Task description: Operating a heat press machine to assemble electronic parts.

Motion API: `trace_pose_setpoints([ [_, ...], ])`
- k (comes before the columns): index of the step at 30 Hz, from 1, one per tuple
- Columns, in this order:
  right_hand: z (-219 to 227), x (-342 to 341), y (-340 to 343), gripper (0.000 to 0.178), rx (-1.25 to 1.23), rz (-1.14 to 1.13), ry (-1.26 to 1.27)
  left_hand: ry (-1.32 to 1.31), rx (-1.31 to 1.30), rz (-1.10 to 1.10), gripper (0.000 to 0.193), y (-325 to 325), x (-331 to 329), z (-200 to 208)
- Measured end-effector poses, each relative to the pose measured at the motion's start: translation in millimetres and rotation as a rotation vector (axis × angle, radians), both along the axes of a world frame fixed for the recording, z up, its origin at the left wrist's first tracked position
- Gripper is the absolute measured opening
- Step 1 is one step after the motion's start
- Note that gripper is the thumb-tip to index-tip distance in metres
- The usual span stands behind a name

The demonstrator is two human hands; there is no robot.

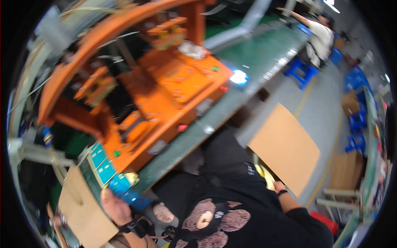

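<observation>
My left hand (118, 208), blurred, is at the near end of a teal and cream tray (101, 163); its fingertips seem to touch the tray's corner. Beside that hand is a shiny blue piece (134, 198), and I cannot tell whether the hand holds it. Low at my right side, my right hand (279, 188) is closed around the end of a pale yellow elongated thing (266, 175), whose kind is unclear. An orange machine fixture (165, 111) with green and red buttons stands on the green workbench (256, 62) before me.
A tan board (285, 149) lies beside my right hand, and another tan board (84, 206) is at the left. Further along the bench a person (320, 39) sits by a blue stool (302, 72). Blue stools and cartons (347, 173) stand at the far right.
</observation>
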State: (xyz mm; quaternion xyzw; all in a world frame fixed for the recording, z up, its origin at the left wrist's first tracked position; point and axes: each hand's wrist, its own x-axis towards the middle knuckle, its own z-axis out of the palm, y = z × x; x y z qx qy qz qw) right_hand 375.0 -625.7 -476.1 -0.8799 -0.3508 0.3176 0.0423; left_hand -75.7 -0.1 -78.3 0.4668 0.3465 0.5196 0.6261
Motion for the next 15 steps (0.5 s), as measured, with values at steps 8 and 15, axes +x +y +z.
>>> trace_pose_setpoints([
  [8,214,16,177,0.051,-0.15,-0.377,-0.22,-0.084,-0.051,0.197,0.013,-19,6,6],
  [15,490,-102,509,0.058,1.208,0.65,-0.214,-0.051,-0.047,0.128,0.016,-17,32,32],
])
